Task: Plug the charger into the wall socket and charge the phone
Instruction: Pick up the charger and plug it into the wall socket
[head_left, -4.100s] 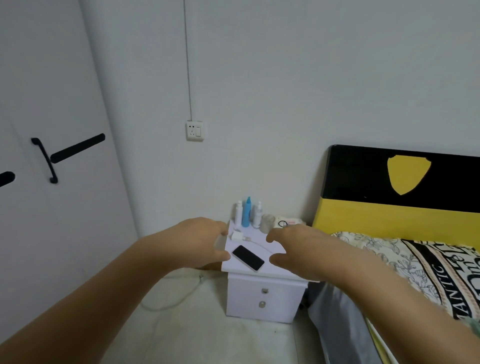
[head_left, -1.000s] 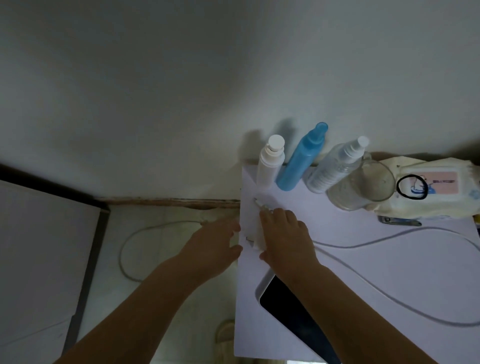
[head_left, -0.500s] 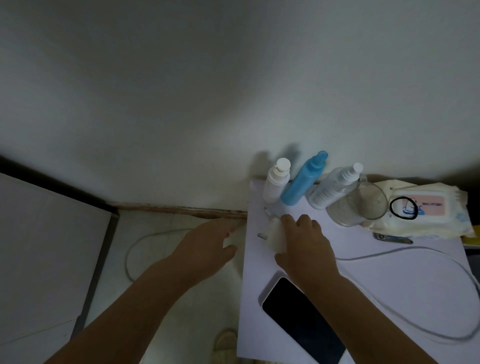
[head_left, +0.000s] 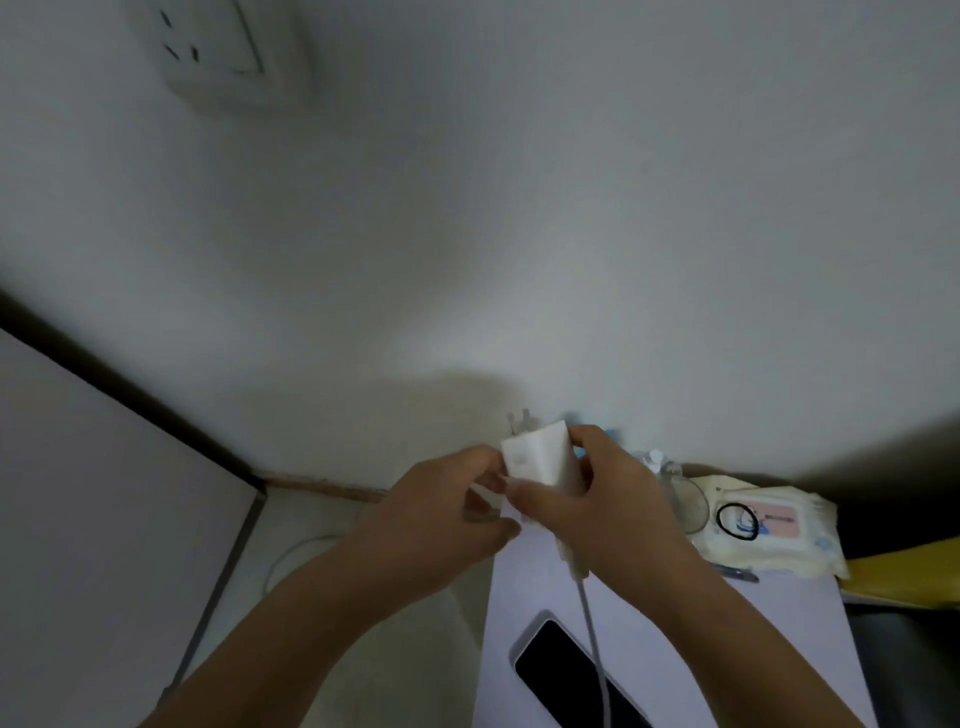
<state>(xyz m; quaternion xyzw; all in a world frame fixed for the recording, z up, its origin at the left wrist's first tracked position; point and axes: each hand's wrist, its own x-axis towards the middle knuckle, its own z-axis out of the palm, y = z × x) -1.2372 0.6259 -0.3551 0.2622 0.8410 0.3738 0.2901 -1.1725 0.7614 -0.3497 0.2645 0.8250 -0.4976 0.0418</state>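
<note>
A white charger (head_left: 540, 456) is held in the air above the nightstand's left edge, its metal prongs pointing up toward the wall. My right hand (head_left: 597, 509) grips its right side and bottom. My left hand (head_left: 441, 519) pinches its left side with fingertips. Its white cable (head_left: 595, 639) hangs down over the black phone (head_left: 563, 675), which lies screen-up on the white nightstand (head_left: 675, 649). The white wall socket (head_left: 218, 41) is high on the wall at the upper left, far above the charger.
A pack of wet wipes (head_left: 769, 530) with a black hair tie on it, a clear glass (head_left: 685, 499) and bottles partly hidden behind my right hand stand at the nightstand's back. A white wardrobe (head_left: 104, 519) is at left. A loose cable (head_left: 291, 556) lies on the floor.
My right hand has lifted the charger off the nightstand, and my left hand has come over to take hold of its left side. The view has tilted up, so the wall socket now shows.
</note>
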